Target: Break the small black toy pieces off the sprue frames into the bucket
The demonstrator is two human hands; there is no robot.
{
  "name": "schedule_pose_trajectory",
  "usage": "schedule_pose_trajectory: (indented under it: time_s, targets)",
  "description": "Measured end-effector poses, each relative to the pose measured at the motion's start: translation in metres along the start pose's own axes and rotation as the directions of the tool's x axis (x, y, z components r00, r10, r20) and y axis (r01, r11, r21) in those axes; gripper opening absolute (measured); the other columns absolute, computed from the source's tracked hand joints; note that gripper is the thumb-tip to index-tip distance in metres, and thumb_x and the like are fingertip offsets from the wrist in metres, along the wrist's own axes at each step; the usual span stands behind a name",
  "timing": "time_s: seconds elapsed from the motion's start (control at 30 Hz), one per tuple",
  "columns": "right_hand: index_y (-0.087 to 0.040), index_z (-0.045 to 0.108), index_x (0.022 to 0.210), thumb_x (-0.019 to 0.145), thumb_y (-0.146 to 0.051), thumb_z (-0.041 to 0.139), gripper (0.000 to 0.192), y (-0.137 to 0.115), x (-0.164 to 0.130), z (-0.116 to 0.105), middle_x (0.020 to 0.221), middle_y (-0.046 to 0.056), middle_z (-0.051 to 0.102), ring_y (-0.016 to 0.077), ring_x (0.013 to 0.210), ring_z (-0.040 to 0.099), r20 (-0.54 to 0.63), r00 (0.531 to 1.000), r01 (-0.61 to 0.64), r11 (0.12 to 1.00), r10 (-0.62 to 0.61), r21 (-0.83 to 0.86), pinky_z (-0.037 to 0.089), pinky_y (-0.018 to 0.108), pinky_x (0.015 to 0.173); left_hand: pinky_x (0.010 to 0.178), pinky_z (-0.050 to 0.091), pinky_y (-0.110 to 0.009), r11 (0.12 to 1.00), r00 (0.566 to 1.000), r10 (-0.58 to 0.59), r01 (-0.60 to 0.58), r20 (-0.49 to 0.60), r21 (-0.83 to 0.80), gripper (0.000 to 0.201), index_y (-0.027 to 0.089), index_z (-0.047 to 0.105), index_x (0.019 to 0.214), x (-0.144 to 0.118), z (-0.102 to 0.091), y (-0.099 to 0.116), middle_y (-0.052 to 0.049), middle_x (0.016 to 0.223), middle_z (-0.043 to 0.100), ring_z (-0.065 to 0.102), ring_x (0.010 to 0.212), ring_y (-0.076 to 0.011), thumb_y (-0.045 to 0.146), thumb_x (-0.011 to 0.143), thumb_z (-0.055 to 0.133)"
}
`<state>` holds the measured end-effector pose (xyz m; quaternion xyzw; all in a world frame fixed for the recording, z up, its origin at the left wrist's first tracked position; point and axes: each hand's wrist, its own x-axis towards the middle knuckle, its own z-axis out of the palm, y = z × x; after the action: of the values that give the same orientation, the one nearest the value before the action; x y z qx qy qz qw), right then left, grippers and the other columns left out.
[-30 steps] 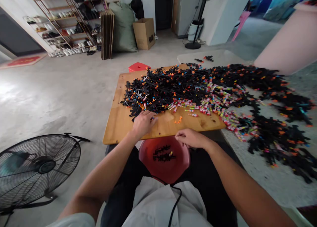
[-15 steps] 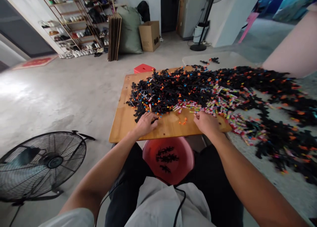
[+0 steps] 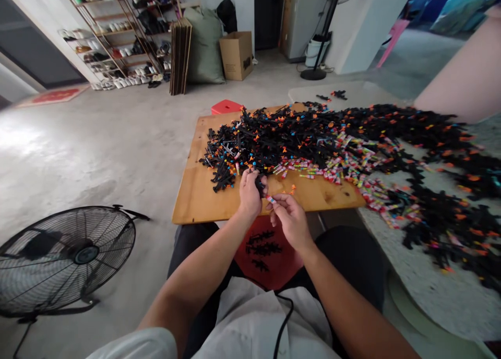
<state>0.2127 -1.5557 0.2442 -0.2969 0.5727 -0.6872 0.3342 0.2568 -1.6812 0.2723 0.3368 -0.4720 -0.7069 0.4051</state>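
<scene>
My left hand [image 3: 249, 193] is closed around a small black plastic piece [image 3: 260, 183] above the near edge of the wooden board [image 3: 195, 192]. My right hand [image 3: 288, 218] pinches a small colourful tube [image 3: 270, 198] and holds it against that black piece. A big heap of black plastic pieces [image 3: 297, 134] with orange and blue bits covers the board. A band of colourful tubes [image 3: 344, 163] lies along its near side. A red bowl [image 3: 282, 273] with a few black pieces in it sits on my lap under my hands.
A black floor fan [image 3: 66, 260] stands at the lower left. A red stool [image 3: 226, 107] is behind the board. More black pieces spread over the grey surface [image 3: 442, 286] to the right. A cardboard box [image 3: 236, 55] and shoe racks [image 3: 117, 35] are at the back.
Both hands left the heap and came together above the board's near edge. The left now holds a black piece and the right a colourful tube.
</scene>
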Motion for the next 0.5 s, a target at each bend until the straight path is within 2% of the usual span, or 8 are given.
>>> schedule_pose_trajectory:
  time_s: [0.1,0.27,0.33,0.5]
  targets:
    - [-0.024,0.065,0.108,0.093,-0.051,0.071,0.031,0.003,-0.003,-0.001,0.070,-0.002,0.065,0.0137,0.055,0.058,0.009,1.000,0.007,1.000,-0.008,0.011,0.049,0.027,0.052,0.046,0.038,-0.023,1.000,0.999,-0.003,0.003,-0.039,-0.001,0.027,0.024,0.046,0.099,-0.004,0.004,-0.001,0.004,0.072,0.055,0.043,0.047,-0.0089,0.051,0.100,0.042]
    - [-0.023,0.066,0.108,0.092,-0.049,0.073,0.031,0.003,-0.006,0.002,0.084,0.001,0.073,0.0110,0.053,0.058,-0.057,0.998,0.038,0.991,-0.031,0.130,0.049,0.027,0.051,0.043,0.035,-0.023,0.989,0.996,-0.076,0.069,-0.051,-0.128,0.031,0.022,0.053,0.099,-0.011,0.006,0.002,0.002,0.069,0.059,0.047,0.046,-0.0097,0.053,0.099,0.049]
    - [-0.022,0.067,0.107,0.092,-0.049,0.074,0.031,0.002,-0.006,0.004,0.084,0.001,0.074,0.0104,0.052,0.058,-0.065,0.998,0.032,0.987,-0.022,0.156,0.048,0.026,0.050,0.043,0.034,-0.022,0.986,0.995,-0.083,0.072,-0.064,-0.152,0.032,0.021,0.053,0.095,-0.014,0.006,0.004,0.002,0.066,0.058,0.048,0.046,-0.0102,0.053,0.098,0.052]
    - [-0.021,0.069,0.103,0.090,-0.046,0.077,0.029,0.000,-0.006,0.010,0.075,-0.001,0.072,0.0091,0.045,0.055,-0.066,0.997,-0.026,0.960,0.046,0.278,0.041,0.023,0.044,0.044,0.035,-0.021,0.980,0.997,0.050,-0.061,-0.066,-0.188,0.023,0.023,0.047,0.088,-0.018,0.010,0.007,0.002,0.069,0.063,0.049,0.047,-0.0100,0.043,0.099,0.054]
